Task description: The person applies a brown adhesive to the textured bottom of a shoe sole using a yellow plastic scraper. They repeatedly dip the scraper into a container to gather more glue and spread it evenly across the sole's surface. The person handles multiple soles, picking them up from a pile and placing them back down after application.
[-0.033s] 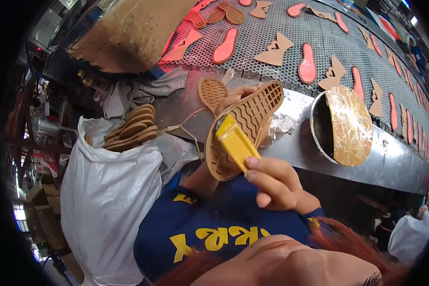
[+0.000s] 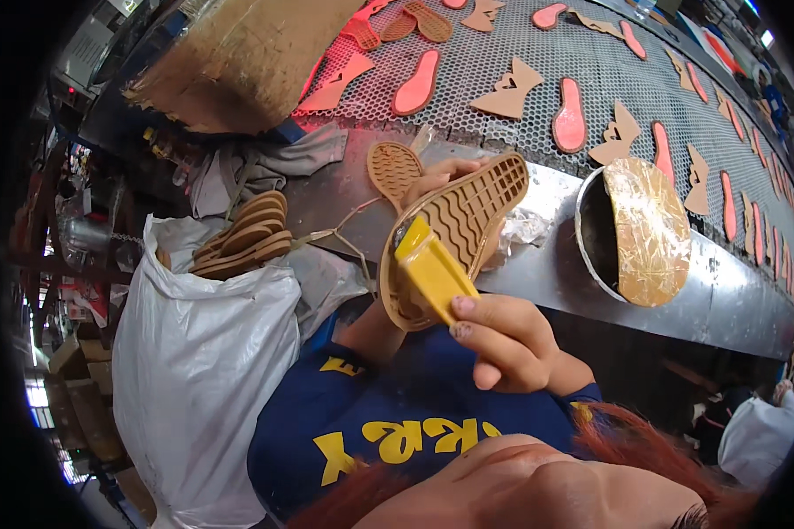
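My left hand [image 2: 426, 183] is wrapped round a tan shoe sole [image 2: 468, 212] from behind. Wavy ridges and a grid pattern cover the sole's face, which is tilted toward me; most of that hand's fingers are hidden behind it. In my right hand [image 2: 512, 339] is a flat yellow tool [image 2: 437, 271], pinched between thumb and fingers. Its far end lies over the front part of the sole, and what kind of tool it is cannot be made out. Just beyond my left hand, another patterned tan sole [image 2: 393, 172] rests on the metal ledge [image 2: 538, 286].
A round pot [image 2: 600, 234] half covered with a tan lid [image 2: 653, 234] stands right on the ledge. Behind, a mesh conveyor [image 2: 468, 75] carries pink-faced soles [image 2: 569, 119] and tan cut pieces [image 2: 510, 91]. At left are a white sack [image 2: 203, 370] of stacked soles [image 2: 247, 238] and a cardboard box [image 2: 238, 62].
The yellow tool has shifted slightly left across the sole, with my right hand following. The sole has tipped a little in my left hand.
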`<state>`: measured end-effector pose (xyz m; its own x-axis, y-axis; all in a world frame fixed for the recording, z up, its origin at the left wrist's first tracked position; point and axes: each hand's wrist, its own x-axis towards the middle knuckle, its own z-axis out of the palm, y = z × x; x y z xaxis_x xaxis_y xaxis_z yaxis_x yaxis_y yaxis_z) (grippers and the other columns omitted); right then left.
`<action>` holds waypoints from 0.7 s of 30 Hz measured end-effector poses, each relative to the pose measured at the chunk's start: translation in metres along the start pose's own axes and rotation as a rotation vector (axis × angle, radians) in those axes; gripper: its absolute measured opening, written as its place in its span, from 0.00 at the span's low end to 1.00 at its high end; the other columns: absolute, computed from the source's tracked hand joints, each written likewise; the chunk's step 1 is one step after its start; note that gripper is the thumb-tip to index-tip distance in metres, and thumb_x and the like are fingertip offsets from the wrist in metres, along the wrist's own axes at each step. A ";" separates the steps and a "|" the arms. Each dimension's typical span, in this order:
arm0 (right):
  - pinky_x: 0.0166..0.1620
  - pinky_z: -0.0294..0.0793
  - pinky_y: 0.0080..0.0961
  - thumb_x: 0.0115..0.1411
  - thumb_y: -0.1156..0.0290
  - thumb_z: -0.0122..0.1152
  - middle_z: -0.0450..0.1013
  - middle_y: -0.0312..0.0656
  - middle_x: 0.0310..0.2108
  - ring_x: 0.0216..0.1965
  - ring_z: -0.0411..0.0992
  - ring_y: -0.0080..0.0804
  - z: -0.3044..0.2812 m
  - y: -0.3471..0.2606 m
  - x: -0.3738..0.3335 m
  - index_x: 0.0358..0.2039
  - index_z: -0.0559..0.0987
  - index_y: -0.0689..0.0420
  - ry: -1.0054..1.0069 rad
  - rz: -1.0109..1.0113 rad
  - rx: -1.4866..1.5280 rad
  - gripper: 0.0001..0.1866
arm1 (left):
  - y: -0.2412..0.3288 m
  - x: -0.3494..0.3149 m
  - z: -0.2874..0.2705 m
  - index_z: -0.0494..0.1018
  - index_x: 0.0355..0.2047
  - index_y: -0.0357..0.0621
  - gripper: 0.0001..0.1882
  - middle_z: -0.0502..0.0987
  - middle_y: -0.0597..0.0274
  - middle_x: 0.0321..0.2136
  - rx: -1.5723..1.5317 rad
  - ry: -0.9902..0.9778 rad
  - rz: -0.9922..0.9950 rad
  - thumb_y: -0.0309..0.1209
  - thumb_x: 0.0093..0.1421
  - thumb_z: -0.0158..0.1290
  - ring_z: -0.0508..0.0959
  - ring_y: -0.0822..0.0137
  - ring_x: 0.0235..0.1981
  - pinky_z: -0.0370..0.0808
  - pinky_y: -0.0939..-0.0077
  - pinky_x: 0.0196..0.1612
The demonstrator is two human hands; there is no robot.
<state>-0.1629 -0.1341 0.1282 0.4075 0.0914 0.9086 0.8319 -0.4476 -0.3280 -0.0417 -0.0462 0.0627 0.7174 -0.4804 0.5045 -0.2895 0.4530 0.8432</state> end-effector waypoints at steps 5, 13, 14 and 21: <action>0.34 0.80 0.32 0.65 0.57 0.49 0.72 0.61 0.42 0.32 0.77 0.46 -0.002 0.001 -0.002 0.38 0.74 0.72 0.052 0.038 0.102 0.24 | 0.036 0.000 0.013 0.58 0.56 0.40 0.40 0.68 0.54 0.51 -0.084 -0.116 -0.205 0.16 0.42 0.64 0.70 0.66 0.53 0.71 0.74 0.54; 0.32 0.80 0.31 0.66 0.56 0.48 0.73 0.60 0.40 0.30 0.77 0.43 -0.003 0.006 -0.007 0.35 0.74 0.70 0.118 0.036 0.116 0.23 | 0.011 -0.010 0.011 0.55 0.57 0.43 0.41 0.65 0.58 0.54 -0.793 -0.253 -0.574 0.21 0.45 0.64 0.67 0.68 0.56 0.67 0.71 0.58; 0.32 0.80 0.31 0.66 0.57 0.48 0.73 0.60 0.40 0.30 0.77 0.43 -0.002 0.006 -0.008 0.35 0.74 0.69 0.139 0.037 0.124 0.23 | 0.007 -0.010 0.012 0.55 0.58 0.43 0.41 0.65 0.58 0.54 -0.863 -0.258 -0.610 0.22 0.45 0.64 0.67 0.68 0.56 0.67 0.70 0.58; 0.30 0.80 0.32 0.66 0.57 0.47 0.73 0.60 0.39 0.27 0.77 0.43 -0.010 0.012 -0.009 0.34 0.73 0.67 0.096 0.047 0.146 0.21 | -0.005 -0.015 0.013 0.54 0.59 0.46 0.41 0.64 0.59 0.55 -1.106 -0.245 -0.746 0.24 0.47 0.64 0.65 0.66 0.58 0.64 0.68 0.61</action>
<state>-0.1604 -0.1489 0.1187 0.4156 -0.0147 0.9094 0.8614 -0.3146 -0.3987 -0.0593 -0.0508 0.0530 0.3147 -0.9423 0.1145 0.8550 0.3338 0.3970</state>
